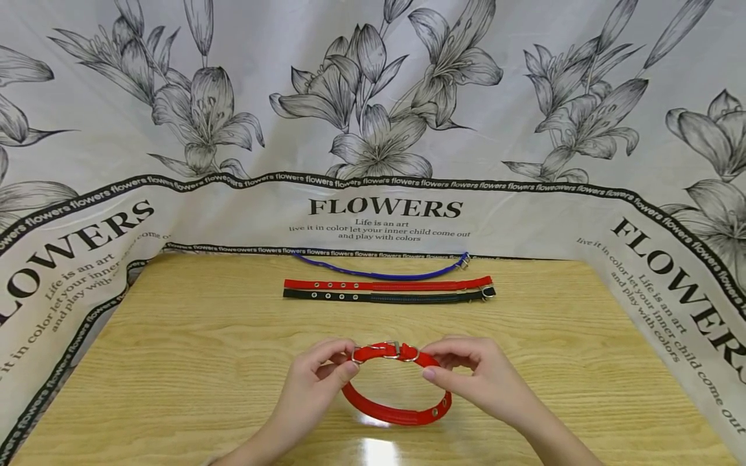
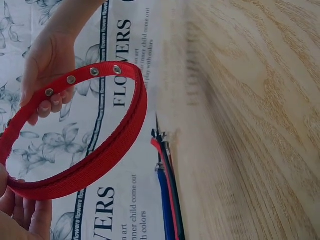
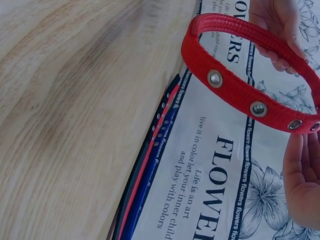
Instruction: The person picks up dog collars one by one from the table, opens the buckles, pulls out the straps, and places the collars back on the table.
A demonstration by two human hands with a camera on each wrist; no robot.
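A red collar, buckled into a loop, is held up above the table between both hands. My left hand pinches it on the left, beside a metal ring. On the other side my right hand pinches the strap between thumb and fingers. The silver buckle sits at the top of the loop, between the hands. Metal eyelets line part of the strap in the right wrist view. In the left wrist view, the collar's wide padded band curves toward the camera.
Behind the hands, a red collar and a black collar lie straight, side by side, on the wooden table. A blue collar lies farther back, bowed, near the flower-printed cloth that surrounds the table's back and sides.
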